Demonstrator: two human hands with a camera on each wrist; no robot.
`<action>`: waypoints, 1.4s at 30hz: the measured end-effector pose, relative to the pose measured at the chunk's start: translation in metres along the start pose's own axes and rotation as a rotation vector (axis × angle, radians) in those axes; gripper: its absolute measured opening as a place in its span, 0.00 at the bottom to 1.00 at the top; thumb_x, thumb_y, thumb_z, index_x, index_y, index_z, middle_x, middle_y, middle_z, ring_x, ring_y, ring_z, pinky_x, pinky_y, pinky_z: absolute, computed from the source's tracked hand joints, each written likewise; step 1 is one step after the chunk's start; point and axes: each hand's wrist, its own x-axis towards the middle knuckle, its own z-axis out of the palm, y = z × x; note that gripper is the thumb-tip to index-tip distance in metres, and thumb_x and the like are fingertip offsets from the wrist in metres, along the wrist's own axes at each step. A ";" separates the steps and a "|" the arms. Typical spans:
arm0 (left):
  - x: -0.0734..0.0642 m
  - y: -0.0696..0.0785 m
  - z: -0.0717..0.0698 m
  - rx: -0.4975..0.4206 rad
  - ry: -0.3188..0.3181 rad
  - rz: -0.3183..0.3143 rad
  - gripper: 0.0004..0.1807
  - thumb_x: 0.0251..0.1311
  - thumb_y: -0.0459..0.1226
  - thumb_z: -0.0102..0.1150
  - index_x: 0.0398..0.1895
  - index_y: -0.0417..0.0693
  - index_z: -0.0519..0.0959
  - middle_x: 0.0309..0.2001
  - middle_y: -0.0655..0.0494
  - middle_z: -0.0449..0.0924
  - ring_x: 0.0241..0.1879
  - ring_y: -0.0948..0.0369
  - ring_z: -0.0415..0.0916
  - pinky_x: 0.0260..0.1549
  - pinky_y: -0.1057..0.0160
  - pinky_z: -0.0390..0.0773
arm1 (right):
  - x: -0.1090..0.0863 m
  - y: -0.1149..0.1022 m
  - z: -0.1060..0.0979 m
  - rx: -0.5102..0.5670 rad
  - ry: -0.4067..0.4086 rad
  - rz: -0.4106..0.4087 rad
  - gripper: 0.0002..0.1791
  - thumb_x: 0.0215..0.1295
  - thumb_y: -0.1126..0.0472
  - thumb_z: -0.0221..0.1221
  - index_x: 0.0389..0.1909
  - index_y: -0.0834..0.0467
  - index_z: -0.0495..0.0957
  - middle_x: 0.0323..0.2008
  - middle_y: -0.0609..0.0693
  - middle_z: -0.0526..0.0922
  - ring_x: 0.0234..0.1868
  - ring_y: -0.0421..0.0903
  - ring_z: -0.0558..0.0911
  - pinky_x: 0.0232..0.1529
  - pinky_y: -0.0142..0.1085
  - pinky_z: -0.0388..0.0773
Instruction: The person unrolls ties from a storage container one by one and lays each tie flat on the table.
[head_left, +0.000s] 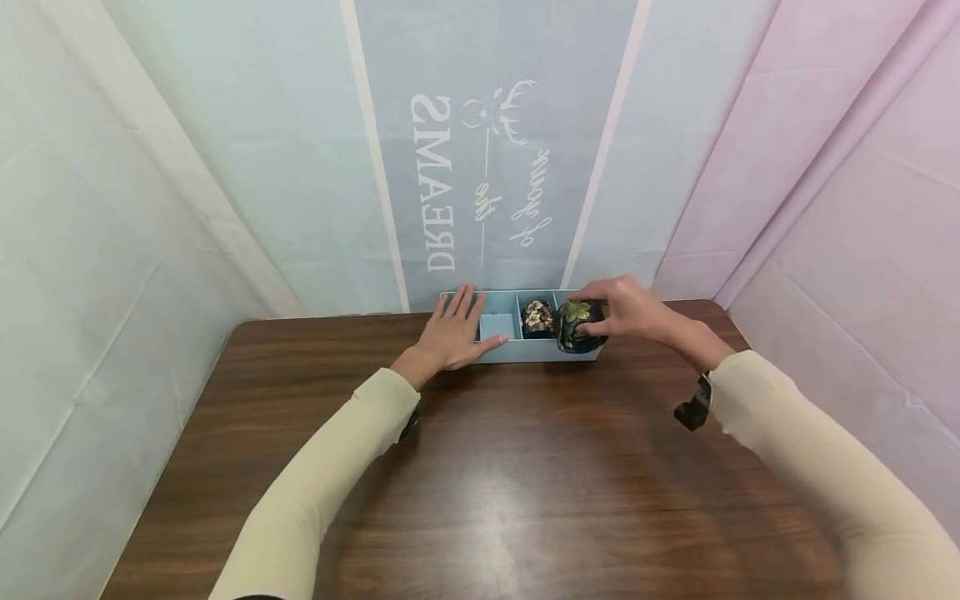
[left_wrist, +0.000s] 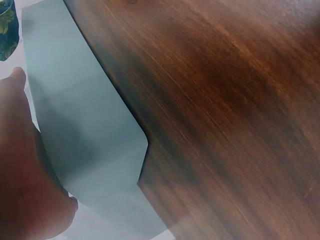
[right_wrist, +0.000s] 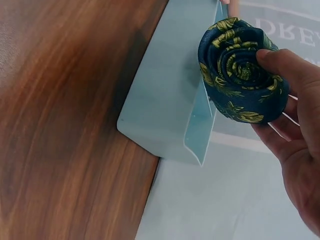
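A light blue divided box [head_left: 525, 352] stands at the table's back edge. My left hand [head_left: 452, 333] rests on its left end with fingers spread and straight, covering part of that end. In my right hand [head_left: 628, 307] is a rolled-up necktie [right_wrist: 235, 97], dark blue with yellow-green leaves. Thumb and fingers pinch the roll above the right compartment, tilted so its spiral end faces the right wrist view. Another rolled necktie [head_left: 537, 318], dark with pale flowers, sits in the compartment just left of it. Left of that, a compartment shows its bare bottom [head_left: 497, 326].
The dark wooden table [head_left: 480, 467] stretches in front of the box. Right behind it hangs a pale cloth [head_left: 495, 50] with printed lettering, and more cloth [head_left: 840, 208] encloses the sides.
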 end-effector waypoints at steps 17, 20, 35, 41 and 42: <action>-0.032 0.006 -0.010 0.061 0.045 0.168 0.56 0.73 0.74 0.34 0.88 0.49 0.34 0.87 0.43 0.35 0.86 0.49 0.33 0.83 0.44 0.36 | -0.003 -0.042 0.025 0.045 -0.115 0.003 0.25 0.56 0.63 0.78 0.55 0.66 0.87 0.49 0.59 0.90 0.45 0.53 0.90 0.41 0.48 0.88; -0.042 0.006 -0.009 0.066 0.053 0.190 0.56 0.73 0.73 0.36 0.88 0.48 0.36 0.87 0.43 0.37 0.86 0.48 0.35 0.83 0.44 0.38 | -0.004 -0.048 0.031 0.040 -0.127 0.001 0.24 0.57 0.62 0.78 0.54 0.66 0.87 0.50 0.59 0.90 0.48 0.54 0.90 0.45 0.48 0.88; -0.081 0.019 -0.004 0.029 0.081 0.286 0.53 0.76 0.69 0.43 0.87 0.45 0.43 0.87 0.45 0.39 0.85 0.48 0.40 0.82 0.43 0.45 | -0.014 -0.065 0.064 0.051 -0.157 -0.008 0.26 0.58 0.61 0.78 0.55 0.67 0.86 0.51 0.59 0.90 0.51 0.53 0.90 0.49 0.46 0.88; -0.093 0.024 0.005 -0.011 0.149 0.345 0.50 0.76 0.64 0.51 0.86 0.41 0.53 0.84 0.42 0.51 0.83 0.46 0.50 0.80 0.42 0.53 | -0.014 -0.072 0.078 0.031 -0.197 -0.004 0.26 0.59 0.60 0.77 0.56 0.68 0.86 0.50 0.58 0.89 0.49 0.52 0.89 0.48 0.45 0.88; -0.094 0.025 0.007 -0.021 0.169 0.360 0.49 0.75 0.63 0.53 0.85 0.40 0.55 0.83 0.41 0.54 0.82 0.45 0.53 0.80 0.41 0.55 | -0.013 -0.074 0.080 0.025 -0.199 -0.004 0.26 0.59 0.60 0.77 0.56 0.68 0.86 0.49 0.57 0.89 0.49 0.52 0.89 0.48 0.45 0.88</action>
